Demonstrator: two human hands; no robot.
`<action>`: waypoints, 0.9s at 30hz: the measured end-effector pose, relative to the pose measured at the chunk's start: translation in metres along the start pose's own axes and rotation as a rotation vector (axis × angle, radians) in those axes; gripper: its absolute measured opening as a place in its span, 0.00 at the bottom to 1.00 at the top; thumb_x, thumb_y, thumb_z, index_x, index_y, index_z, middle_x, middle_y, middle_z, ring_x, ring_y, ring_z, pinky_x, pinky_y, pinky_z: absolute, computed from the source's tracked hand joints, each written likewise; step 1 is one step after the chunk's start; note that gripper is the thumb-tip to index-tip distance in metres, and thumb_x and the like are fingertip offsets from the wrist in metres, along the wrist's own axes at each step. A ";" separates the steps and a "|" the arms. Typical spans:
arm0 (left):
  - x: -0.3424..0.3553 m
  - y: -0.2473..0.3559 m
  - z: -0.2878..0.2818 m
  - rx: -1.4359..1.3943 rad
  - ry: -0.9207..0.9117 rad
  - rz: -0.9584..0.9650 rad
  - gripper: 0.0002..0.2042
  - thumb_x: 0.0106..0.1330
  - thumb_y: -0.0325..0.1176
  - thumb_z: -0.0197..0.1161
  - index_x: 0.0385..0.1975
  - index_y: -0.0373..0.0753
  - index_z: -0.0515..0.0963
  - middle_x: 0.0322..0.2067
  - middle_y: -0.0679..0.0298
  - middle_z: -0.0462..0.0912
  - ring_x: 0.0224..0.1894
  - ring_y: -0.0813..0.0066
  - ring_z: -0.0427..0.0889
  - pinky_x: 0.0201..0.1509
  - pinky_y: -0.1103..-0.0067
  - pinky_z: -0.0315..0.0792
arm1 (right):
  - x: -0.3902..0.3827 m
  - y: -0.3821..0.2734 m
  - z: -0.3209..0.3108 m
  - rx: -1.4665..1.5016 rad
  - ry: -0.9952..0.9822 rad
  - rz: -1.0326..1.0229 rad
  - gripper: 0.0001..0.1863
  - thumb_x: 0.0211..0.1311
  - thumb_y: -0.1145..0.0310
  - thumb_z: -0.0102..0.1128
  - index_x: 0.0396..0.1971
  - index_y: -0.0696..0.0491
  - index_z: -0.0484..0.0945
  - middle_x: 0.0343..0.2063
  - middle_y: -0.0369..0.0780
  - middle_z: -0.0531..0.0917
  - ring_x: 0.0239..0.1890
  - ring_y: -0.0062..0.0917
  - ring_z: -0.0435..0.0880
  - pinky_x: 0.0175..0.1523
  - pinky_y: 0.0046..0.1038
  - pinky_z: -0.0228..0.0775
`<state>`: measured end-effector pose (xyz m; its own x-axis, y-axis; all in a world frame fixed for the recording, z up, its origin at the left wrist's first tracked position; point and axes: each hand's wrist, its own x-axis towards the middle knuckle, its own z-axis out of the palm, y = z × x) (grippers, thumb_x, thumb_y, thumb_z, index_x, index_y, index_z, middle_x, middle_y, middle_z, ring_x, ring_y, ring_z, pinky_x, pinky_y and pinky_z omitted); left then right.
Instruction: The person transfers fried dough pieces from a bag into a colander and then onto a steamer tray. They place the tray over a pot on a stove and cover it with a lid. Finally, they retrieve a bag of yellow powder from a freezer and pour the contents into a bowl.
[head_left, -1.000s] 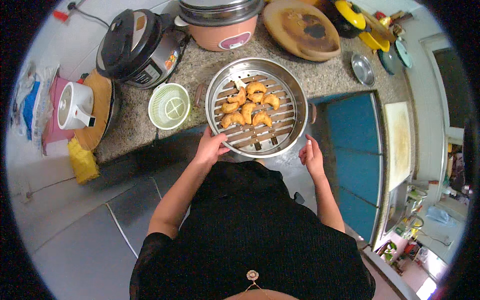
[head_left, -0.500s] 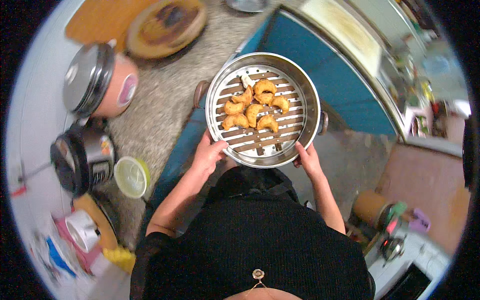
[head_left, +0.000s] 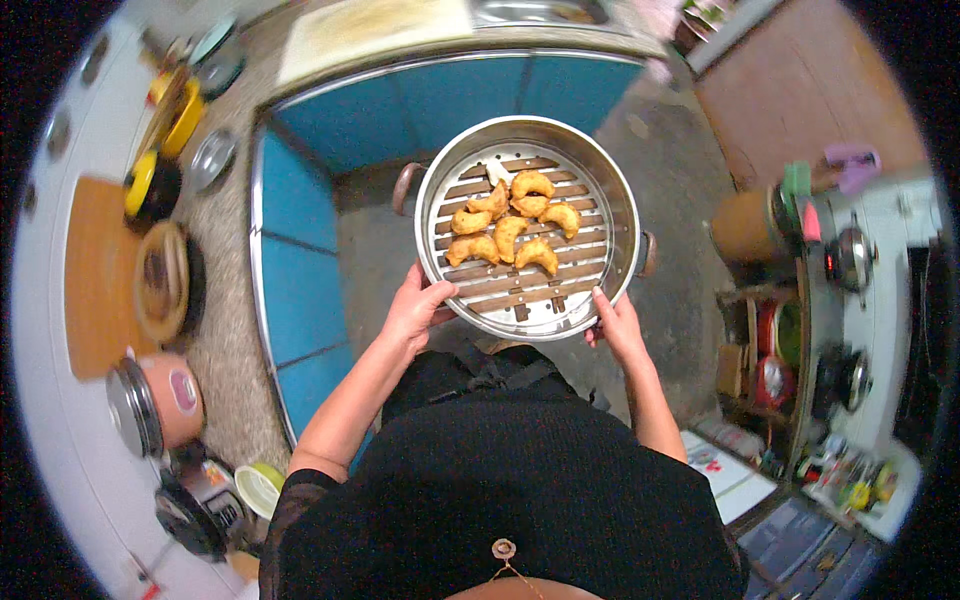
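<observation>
Between both hands I carry a round metal steamer pot (head_left: pixel 628 215) with brown side handles, held level in front of my body. Inside it lies a slatted rack (head_left: pixel 590 270) bearing several golden, crescent-shaped fried dumplings (head_left: pixel 508 235) and one small white piece (head_left: pixel 497 172) near the far side. My left hand (head_left: pixel 418 304) grips the near left rim, thumb on top. At the near right rim my right hand (head_left: pixel 617 325) has its thumb over the edge and its fingers underneath, partly hidden.
A speckled counter (head_left: pixel 225 270) over blue cabinets (head_left: pixel 300 240) runs along the left and far sides. On it stand a pink cooker (head_left: pixel 165 402), a wooden board (head_left: pixel 160 285) and a glass lid (head_left: pixel 213 158). To the right are a shelf rack (head_left: pixel 775 350) and a stove-like surface with a kettle (head_left: pixel 850 257).
My body has turned to the right, so the left counter has swung away from the pot and the right-hand shelf has come into view. The pot stays in both hands.
</observation>
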<state>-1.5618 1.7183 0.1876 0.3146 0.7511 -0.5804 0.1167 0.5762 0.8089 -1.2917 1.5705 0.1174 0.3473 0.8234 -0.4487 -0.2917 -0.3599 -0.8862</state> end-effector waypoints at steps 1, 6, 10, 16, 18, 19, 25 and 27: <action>0.003 0.003 0.000 -0.007 -0.016 -0.009 0.33 0.54 0.27 0.60 0.62 0.45 0.57 0.51 0.60 0.71 0.49 0.66 0.76 0.47 0.66 0.77 | 0.001 -0.006 -0.001 -0.009 0.005 0.008 0.19 0.69 0.61 0.49 0.50 0.57 0.60 0.20 0.39 0.77 0.10 0.21 0.74 0.12 0.23 0.66; 0.002 -0.002 -0.012 -0.091 -0.112 -0.026 0.31 0.53 0.26 0.59 0.60 0.45 0.59 0.50 0.61 0.73 0.46 0.66 0.78 0.47 0.62 0.75 | -0.010 -0.015 0.002 -0.075 0.045 -0.007 0.20 0.69 0.58 0.48 0.50 0.58 0.60 0.20 0.41 0.79 0.11 0.21 0.77 0.12 0.22 0.68; 0.012 -0.012 -0.006 -0.143 -0.128 0.021 0.26 0.54 0.25 0.59 0.55 0.44 0.62 0.39 0.66 0.75 0.27 0.79 0.75 0.42 0.63 0.79 | -0.008 -0.021 -0.005 -0.050 0.041 0.055 0.23 0.70 0.54 0.44 0.52 0.57 0.59 0.26 0.44 0.79 0.11 0.23 0.77 0.11 0.23 0.71; 0.009 -0.003 -0.022 -0.103 -0.077 -0.048 0.27 0.53 0.26 0.59 0.56 0.46 0.63 0.43 0.63 0.76 0.35 0.69 0.79 0.46 0.62 0.77 | -0.013 -0.023 0.013 -0.062 0.027 0.049 0.19 0.66 0.68 0.44 0.53 0.59 0.57 0.25 0.44 0.79 0.11 0.23 0.76 0.11 0.22 0.69; 0.009 0.000 -0.024 -0.060 -0.105 -0.046 0.29 0.53 0.28 0.60 0.58 0.45 0.62 0.49 0.61 0.76 0.45 0.63 0.80 0.49 0.61 0.77 | -0.013 -0.019 0.014 -0.024 0.040 0.043 0.20 0.63 0.69 0.46 0.53 0.58 0.58 0.25 0.44 0.78 0.10 0.22 0.75 0.11 0.22 0.68; 0.009 0.001 -0.025 -0.041 -0.103 -0.042 0.29 0.54 0.28 0.60 0.58 0.45 0.61 0.49 0.60 0.75 0.45 0.63 0.80 0.49 0.61 0.77 | -0.013 -0.017 0.015 -0.004 0.048 0.040 0.20 0.62 0.69 0.46 0.53 0.58 0.59 0.25 0.43 0.77 0.10 0.22 0.74 0.11 0.22 0.67; 0.032 0.005 -0.029 -0.013 -0.243 0.006 0.31 0.57 0.29 0.62 0.62 0.45 0.60 0.51 0.60 0.74 0.47 0.65 0.79 0.49 0.65 0.77 | -0.031 -0.021 0.025 0.032 0.230 0.057 0.15 0.62 0.69 0.46 0.47 0.58 0.63 0.21 0.42 0.76 0.10 0.22 0.72 0.11 0.22 0.64; 0.037 0.012 -0.048 0.056 -0.368 0.035 0.32 0.58 0.33 0.64 0.63 0.44 0.59 0.51 0.61 0.73 0.48 0.67 0.78 0.48 0.68 0.78 | -0.048 -0.014 0.045 0.082 0.270 0.018 0.14 0.62 0.69 0.46 0.46 0.59 0.63 0.19 0.42 0.75 0.10 0.22 0.72 0.11 0.23 0.64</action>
<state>-1.5944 1.7682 0.1716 0.6359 0.5978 -0.4881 0.1484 0.5260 0.8374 -1.3446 1.5563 0.1566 0.5633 0.6664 -0.4885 -0.3671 -0.3278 -0.8705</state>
